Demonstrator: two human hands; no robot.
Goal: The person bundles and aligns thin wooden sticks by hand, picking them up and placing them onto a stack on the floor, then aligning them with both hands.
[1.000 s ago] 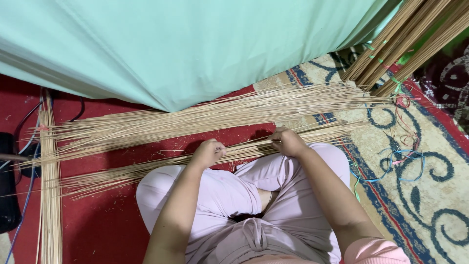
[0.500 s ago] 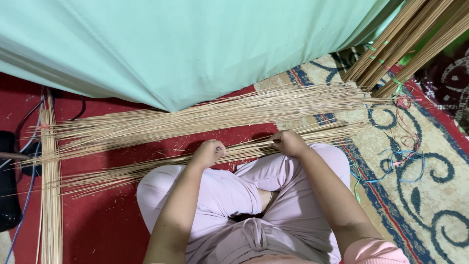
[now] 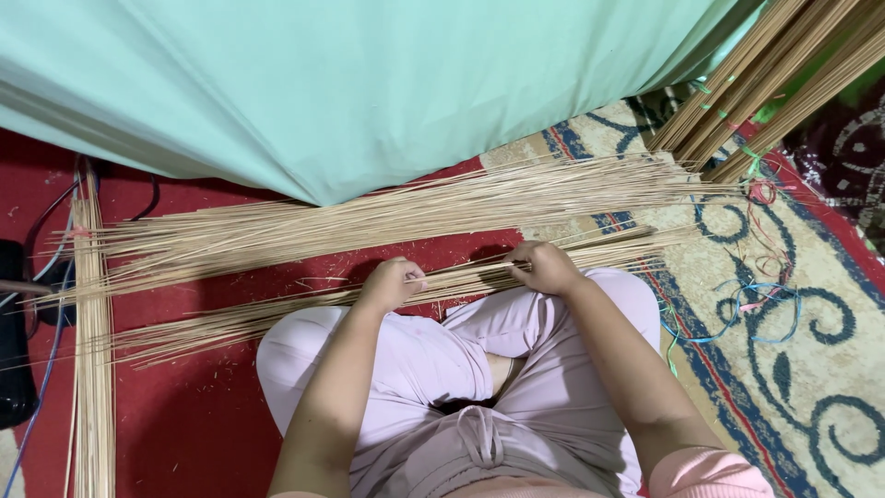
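Both hands are closed around one thin bundle of reeds (image 3: 461, 277) lying just past the knees; the left hand (image 3: 392, 282) and the right hand (image 3: 546, 266) are set apart along it; its long axis runs left to right, tilted slightly upward rightward; a thicker reed pile (image 3: 387, 217) lies beyond, on the red floor (image 3: 175, 424); no packages or labels are seen.

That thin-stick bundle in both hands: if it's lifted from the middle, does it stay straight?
Probably not: the stick bundle is long and thin, so its ends likely droop. No tie shows, and its left tips already fan out, so sticks may slip loose between left hand and right hand.
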